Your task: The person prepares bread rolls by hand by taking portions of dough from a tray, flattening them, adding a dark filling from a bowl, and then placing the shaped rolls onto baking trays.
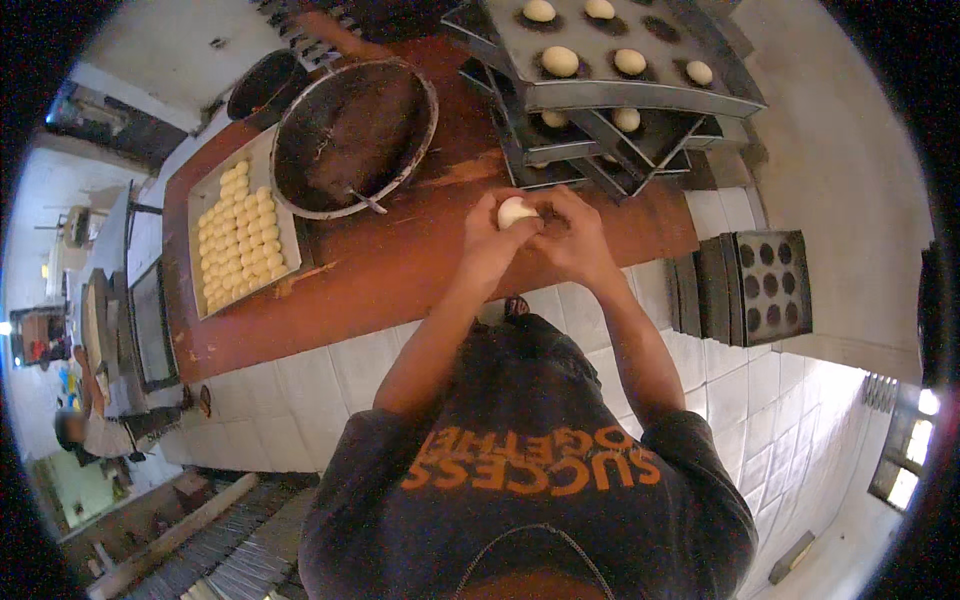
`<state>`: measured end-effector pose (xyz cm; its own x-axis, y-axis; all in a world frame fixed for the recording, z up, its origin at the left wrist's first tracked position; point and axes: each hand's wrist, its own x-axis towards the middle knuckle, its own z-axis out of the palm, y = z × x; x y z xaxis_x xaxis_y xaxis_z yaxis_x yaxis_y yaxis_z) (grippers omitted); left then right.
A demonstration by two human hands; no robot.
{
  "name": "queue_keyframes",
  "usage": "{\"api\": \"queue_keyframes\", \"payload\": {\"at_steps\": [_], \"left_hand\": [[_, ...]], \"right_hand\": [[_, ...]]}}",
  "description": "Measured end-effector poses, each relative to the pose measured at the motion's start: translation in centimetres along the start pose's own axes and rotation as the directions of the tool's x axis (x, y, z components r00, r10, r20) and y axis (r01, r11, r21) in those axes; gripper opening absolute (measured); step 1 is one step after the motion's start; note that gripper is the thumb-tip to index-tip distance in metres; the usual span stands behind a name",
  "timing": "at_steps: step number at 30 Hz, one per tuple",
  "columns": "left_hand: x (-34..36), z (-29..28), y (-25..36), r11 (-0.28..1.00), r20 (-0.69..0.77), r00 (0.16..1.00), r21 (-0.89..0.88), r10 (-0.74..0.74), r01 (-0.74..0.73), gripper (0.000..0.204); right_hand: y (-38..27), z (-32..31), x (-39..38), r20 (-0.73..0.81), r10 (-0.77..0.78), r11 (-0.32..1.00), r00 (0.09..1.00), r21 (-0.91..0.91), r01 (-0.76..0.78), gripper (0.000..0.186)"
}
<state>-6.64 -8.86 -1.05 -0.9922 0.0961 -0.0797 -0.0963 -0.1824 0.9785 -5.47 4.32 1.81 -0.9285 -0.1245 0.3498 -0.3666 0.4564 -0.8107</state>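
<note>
My left hand and my right hand are both closed around a pale dough ball, held over the reddish-brown worktop near its front edge. Behind them to the left sits a large round metal bowl with a dark brown mixture, a spoon resting in it. A metal tray holds several rows of small yellowish dough balls. Behind my hands on the right stand stacked dark baking pans, with pale dough balls in some of the round hollows.
A dark bucket stands behind the bowl. Another person's arm reaches in at the top. Another person is at a bench on the far left. More hollowed pans stand at the right, by a tiled wall.
</note>
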Motion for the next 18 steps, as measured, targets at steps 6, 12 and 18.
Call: {"api": "queue_keyframes", "payload": {"at_steps": [6,12,18], "left_hand": [[-1.8,-0.6,3.1,0.816,0.019,0.971,-0.538,-0.239,0.211,0.024],[-4.0,-2.4,2.9,0.777,-0.05,0.967,-0.606,-0.251,0.171,0.023],[-4.9,-5.2,2.3,0.56,0.12,0.97,-0.799,-0.213,0.221,0.025]], "right_hand": [[-2.4,3.0,-0.6,-0.217,-0.31,0.937,0.926,-0.237,0.258,0.027],[-5.2,5.0,-1.2,-0.18,-0.023,0.997,0.983,-0.08,0.009,0.027],[-5.8,7.5,-1.9,-0.225,-0.177,0.965,0.958,-0.232,0.123,0.029]]}}
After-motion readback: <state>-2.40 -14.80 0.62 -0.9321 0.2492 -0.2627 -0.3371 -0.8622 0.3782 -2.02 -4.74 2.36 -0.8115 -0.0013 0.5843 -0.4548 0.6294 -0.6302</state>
